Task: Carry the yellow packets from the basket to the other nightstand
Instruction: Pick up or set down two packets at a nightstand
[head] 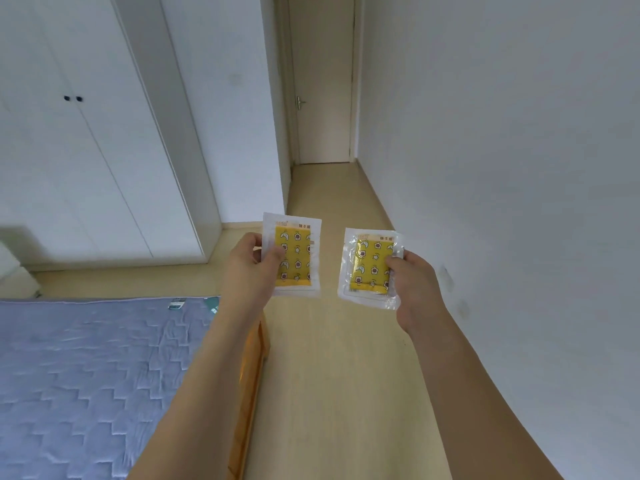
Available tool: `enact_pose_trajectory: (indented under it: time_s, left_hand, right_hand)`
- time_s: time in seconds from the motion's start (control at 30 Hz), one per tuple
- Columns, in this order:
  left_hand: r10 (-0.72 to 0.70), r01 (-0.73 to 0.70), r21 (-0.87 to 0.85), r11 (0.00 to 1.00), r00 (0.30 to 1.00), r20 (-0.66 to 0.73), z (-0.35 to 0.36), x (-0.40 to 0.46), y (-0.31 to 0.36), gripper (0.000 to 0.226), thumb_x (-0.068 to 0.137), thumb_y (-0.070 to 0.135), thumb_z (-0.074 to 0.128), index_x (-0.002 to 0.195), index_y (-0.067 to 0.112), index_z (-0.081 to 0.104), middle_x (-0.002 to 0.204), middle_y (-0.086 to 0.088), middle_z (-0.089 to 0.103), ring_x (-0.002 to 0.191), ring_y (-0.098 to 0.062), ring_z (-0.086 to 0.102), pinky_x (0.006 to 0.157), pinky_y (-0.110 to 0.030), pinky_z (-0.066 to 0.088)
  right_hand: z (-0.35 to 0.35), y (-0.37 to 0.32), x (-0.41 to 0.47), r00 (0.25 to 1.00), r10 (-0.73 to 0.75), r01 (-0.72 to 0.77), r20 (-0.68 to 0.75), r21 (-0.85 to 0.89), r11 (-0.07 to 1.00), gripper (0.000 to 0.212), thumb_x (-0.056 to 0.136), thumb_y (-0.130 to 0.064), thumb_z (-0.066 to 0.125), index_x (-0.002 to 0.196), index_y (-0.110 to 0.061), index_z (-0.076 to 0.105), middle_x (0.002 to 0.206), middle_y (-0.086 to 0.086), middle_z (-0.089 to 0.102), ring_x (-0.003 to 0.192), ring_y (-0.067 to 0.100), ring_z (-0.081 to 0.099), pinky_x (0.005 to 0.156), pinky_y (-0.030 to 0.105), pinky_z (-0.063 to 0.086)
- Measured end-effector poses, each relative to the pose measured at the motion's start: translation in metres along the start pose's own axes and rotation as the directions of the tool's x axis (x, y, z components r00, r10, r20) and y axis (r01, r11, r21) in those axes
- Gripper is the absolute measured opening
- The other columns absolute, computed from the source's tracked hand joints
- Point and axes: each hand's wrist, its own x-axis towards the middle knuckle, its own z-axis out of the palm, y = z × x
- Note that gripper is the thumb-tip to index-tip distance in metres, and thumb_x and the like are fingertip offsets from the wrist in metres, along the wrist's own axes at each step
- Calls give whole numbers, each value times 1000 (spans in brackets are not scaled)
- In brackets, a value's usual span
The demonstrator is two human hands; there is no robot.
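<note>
Two yellow packets were in view, one in each of the two hands, both held up in the air over the wooden floor and not resting on anything. The left hand pinched the left packet at its left edge, with the thumb on the front and the fingers behind it. The right hand pinched the right packet at its right edge in the same way. Each packet was a clear wrapper with one yellow pad inside, printed with small stars and moons, and both stood upright, with a gap between them.

Below the left forearm lay one bed with a blue quilted cover, and its wooden frame edge ran along the floor side. One white wardrobe with two small dark knobs stood at the left. One closed door with one handle was at the far end of the passage, and a white wall ran along the right.
</note>
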Motion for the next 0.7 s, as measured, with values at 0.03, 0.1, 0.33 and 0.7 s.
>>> enact_pose_trajectory:
  time_s: [0.03,0.1,0.33,0.7]
  left_hand:
    - [-24,24,-2,1000,999,-23,4,22,-8,1,95,25,60,94,25,59,94,6,73,83,-13,71,75,-37,60]
    - [-52,51,-12,999,997,-60,14,68,-26,2,95,24,60,95,23,60,94,4,73,84,-15,72,75,-38,60]
    - [-65,61,-41,997,992,-112,50,258,-80,7,95,25,59,100,21,60,94,3,73,84,-14,72,71,-33,57]
    - [-95,89,-40,995,979,-183,97,530,-113,6,93,22,59,94,17,59,89,-1,74,81,-20,72,69,-37,57]
  right_hand:
    - [12,0,23,1000,5,-5,21,-5,1000,29,93,-2,45,87,-19,68,87,3,71,75,19,68,76,36,56]
    - [36,1,72,999,7,-6,43,-19,1000,31,94,-3,45,84,-22,67,85,1,71,74,19,68,76,37,56]
    - [146,-3,258,991,8,-2,133,-45,999,26,96,-4,45,93,-18,66,86,2,71,70,17,69,64,30,56]
    - [294,-21,514,984,2,8,176,-60,998,20,92,-4,48,94,-11,66,94,12,71,76,26,68,78,50,56]
